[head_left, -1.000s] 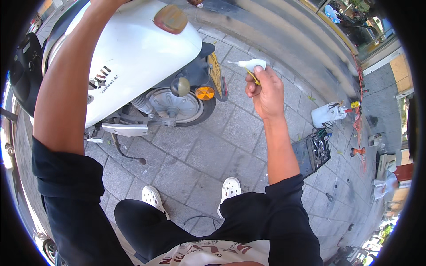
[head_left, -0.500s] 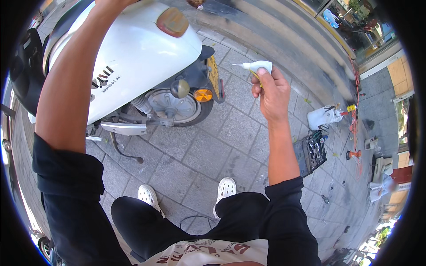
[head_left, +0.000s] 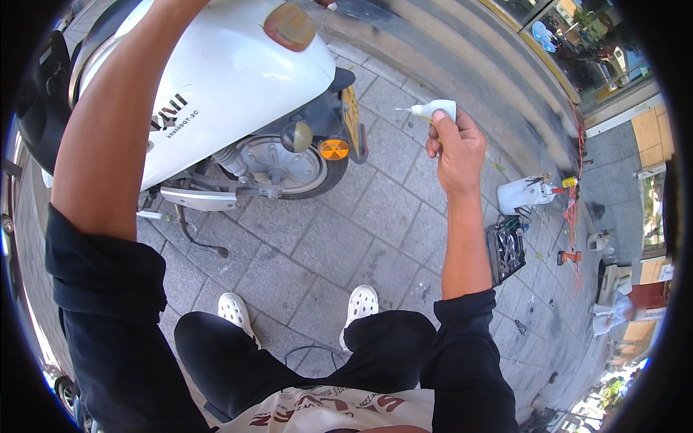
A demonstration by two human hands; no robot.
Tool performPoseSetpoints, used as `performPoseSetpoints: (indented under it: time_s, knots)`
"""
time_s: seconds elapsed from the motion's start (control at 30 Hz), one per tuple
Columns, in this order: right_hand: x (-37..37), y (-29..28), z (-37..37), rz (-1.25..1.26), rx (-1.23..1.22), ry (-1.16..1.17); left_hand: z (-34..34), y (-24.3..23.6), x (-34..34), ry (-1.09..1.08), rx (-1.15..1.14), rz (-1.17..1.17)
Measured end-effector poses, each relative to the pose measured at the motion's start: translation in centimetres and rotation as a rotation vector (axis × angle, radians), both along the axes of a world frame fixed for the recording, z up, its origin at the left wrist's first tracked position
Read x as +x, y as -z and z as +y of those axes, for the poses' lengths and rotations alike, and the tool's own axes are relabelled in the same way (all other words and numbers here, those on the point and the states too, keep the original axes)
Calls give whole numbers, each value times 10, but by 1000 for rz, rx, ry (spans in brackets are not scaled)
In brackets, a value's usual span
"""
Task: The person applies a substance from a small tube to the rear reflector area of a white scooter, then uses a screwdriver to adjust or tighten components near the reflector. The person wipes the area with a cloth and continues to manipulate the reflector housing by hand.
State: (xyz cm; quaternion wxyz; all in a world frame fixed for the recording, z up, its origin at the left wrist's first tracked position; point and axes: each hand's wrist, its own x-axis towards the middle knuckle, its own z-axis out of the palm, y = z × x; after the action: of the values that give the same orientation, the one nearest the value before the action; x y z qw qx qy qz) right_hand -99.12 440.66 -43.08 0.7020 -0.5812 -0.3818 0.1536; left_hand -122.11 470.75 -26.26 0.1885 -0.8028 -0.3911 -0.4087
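My right hand [head_left: 455,151] grips a small white squeeze bottle [head_left: 440,110] with a thin nozzle pointing left, held in the air right of the rear of a white scooter [head_left: 209,79]; something thin and yellow shows in the same grip. My left arm reaches up over the scooter's body, and my left hand [head_left: 190,6] is mostly cut off at the top edge, its fingers hidden. The scooter's tail light [head_left: 290,27], orange reflector [head_left: 333,149], yellow plate [head_left: 351,112] and rear wheel [head_left: 278,166] face me.
An open tool case [head_left: 507,249] and a white bucket [head_left: 523,193] with tools stand on the paving at right. An orange cord [head_left: 577,144] and orange tool [head_left: 569,257] lie beyond. Stone steps [head_left: 433,50] run behind the scooter. A kickstand [head_left: 198,242] hangs below it.
My right hand and the bottle have moved to the right. My left arm is still raised over the scooter. The view has shifted slightly.
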Motion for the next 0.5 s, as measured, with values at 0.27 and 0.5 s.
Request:
performPoseSetpoints:
  time_s: [0.27, 0.5]
  knots:
    - [-1, 2, 2, 15, 13, -12, -4, -1, 1, 1, 2, 6]
    - [-5, 4, -3, 64, 41, -30, -7, 1, -4, -2, -7, 3]
